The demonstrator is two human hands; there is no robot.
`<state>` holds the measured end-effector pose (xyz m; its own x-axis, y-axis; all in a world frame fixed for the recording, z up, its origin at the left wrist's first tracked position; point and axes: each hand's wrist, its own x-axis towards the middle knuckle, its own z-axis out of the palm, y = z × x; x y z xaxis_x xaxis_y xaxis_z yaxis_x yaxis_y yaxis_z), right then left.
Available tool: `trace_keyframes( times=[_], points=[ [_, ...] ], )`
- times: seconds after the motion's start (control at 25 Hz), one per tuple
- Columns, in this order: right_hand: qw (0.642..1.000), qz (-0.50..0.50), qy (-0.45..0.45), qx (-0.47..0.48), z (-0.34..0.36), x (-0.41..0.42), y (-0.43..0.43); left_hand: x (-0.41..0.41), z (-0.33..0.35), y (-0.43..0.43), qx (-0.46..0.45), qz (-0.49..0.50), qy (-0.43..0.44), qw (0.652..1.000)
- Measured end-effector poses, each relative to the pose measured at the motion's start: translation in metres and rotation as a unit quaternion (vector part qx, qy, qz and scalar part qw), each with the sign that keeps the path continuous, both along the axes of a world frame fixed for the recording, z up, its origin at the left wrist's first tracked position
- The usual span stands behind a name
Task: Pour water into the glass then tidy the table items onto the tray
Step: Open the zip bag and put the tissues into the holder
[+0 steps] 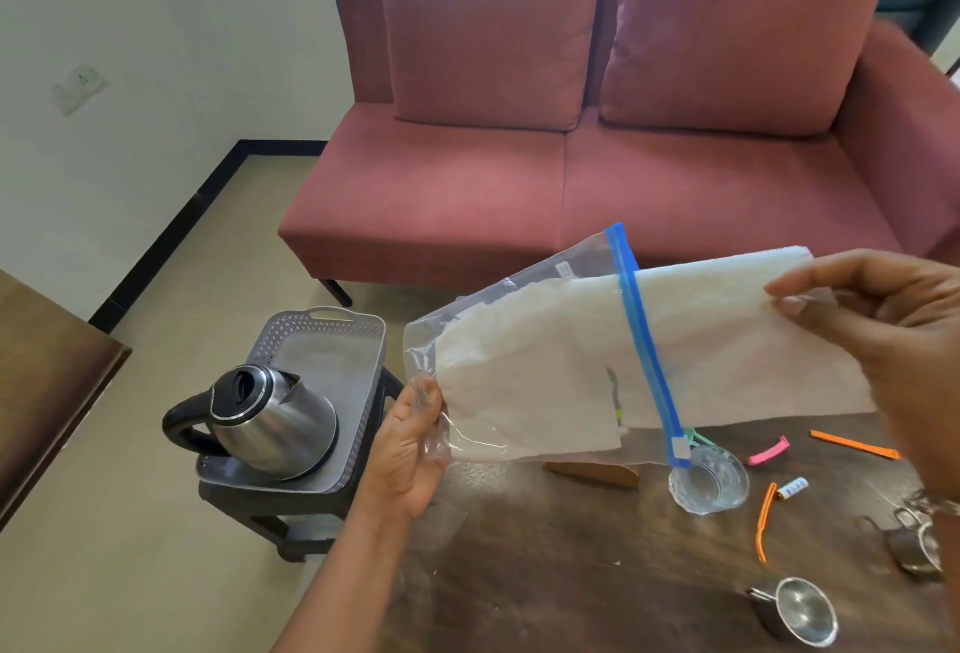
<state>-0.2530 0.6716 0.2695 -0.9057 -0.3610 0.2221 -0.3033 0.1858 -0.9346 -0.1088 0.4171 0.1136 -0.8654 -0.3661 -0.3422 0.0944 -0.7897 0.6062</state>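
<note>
Risk — the bag (524, 340): your left hand (410, 449) has its fingers (423, 400) pinched on only the crumpled bottom corner, and thin clear plastic of that kind slides easily. If the pinch slackens, the bag drops toward the glass (709, 478), which stands just below the blue zip strip (644, 340).

Risk — the white sheet (727, 340): your right hand (893, 335) holds its free end, fingers closed over the upper edge and thumb beneath. It lies half in, half out of the mouth; pulling at an angle could snag it on the zip.

Risk — the tray (340, 322): the kettle (272, 418) already fills its near half, well left of your left fingers, on a small dark stool (270, 512). Crowding could tip the load.

Materials:
- Bag: limp, transparent, glossy.
- Sheet: soft, matte, finely textured, folded flat.
- Glass: clear, faceted, short; its water level cannot be told.
- Kettle: brushed steel, black handle and lid.
- Tray: grey plastic, perforated walls.
- Worktop (571, 574): dark wood grain, carrying orange clips (763, 522), a pink clip (769, 449) and steel cups (800, 611) below your right fingers.
</note>
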Motion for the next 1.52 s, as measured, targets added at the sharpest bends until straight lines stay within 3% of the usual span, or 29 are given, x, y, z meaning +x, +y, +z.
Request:
trace_keyframes(
  times=[0.2, 0.32, 0.56, 0.76, 0.88, 0.96, 1.04, 1.12, 1.28, 1.52],
  points=[
    [0.99, -0.05, 0.045, 0.12, 0.004, -0.033, 0.045, 0.002, -0.011, -0.004, 0.025, 0.017, 0.012, 0.999],
    [0.986, -0.078, 0.051, 0.137, 0.001, -0.04, 0.046, 0.001, -0.013, -0.003, 0.036, 0.024, 0.022, 0.999],
    [0.974, 0.057, 0.02, 0.218, -0.013, 0.006, -0.03, -0.007, -0.008, 0.011, 0.064, 0.016, 0.042, 0.997],
    [0.97, 0.034, 0.039, 0.239, -0.042, 0.014, -0.051, -0.005, -0.016, 0.014, 0.078, 0.018, 0.006, 0.997],
    [0.964, 0.032, 0.077, 0.251, -0.047, 0.014, -0.056, -0.002, -0.014, 0.019, -0.046, 0.003, -0.14, 0.989],
    [0.953, 0.051, 0.129, 0.27, -0.052, 0.014, -0.059, 0.0, -0.012, 0.018, -0.22, 0.026, -0.236, 0.946],
    [0.934, 0.08, 0.2, 0.286, -0.062, 0.019, -0.06, 0.003, -0.004, 0.015, -0.368, 0.032, -0.204, 0.907],
    [0.916, 0.115, 0.239, 0.302, -0.075, 0.024, -0.061, 0.004, 0.008, 0.009, -0.439, 0.008, -0.142, 0.887],
    [0.892, 0.198, 0.227, 0.337, -0.109, 0.039, -0.06, 0.015, 0.005, -0.007, -0.511, -0.111, -0.12, 0.844],
    [0.844, 0.314, 0.095, 0.424, -0.152, 0.06, -0.059, 0.059, -0.038, -0.019, -0.415, -0.261, -0.215, 0.845]
  ],
)
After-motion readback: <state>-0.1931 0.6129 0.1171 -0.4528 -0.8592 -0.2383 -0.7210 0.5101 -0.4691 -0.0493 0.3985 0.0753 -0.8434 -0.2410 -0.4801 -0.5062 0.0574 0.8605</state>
